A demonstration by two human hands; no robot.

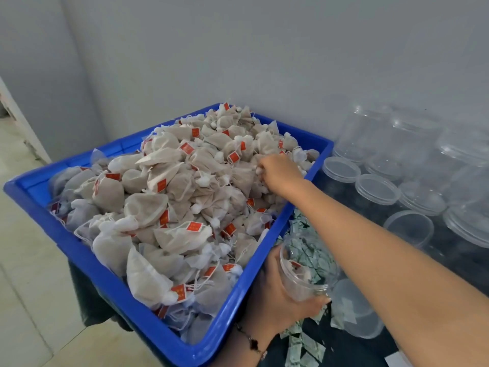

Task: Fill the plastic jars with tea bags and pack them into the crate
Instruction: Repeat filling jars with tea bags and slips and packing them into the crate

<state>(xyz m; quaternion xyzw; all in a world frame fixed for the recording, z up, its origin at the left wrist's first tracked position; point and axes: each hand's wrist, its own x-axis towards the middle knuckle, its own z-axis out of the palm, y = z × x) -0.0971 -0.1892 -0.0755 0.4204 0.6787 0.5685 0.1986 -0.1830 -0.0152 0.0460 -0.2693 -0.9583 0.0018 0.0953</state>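
Grey wall behind; dark surface w/ paper bits. Left hand grips jar; right hand pinches tea bags.

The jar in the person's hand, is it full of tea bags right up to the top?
No, the jar that the left hand holds has only a few tea bags at the bottom.

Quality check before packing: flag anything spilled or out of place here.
Small green-white packets lie scattered loose on the dark surface beside the blue crate, around the held jar. Nothing else stands out.
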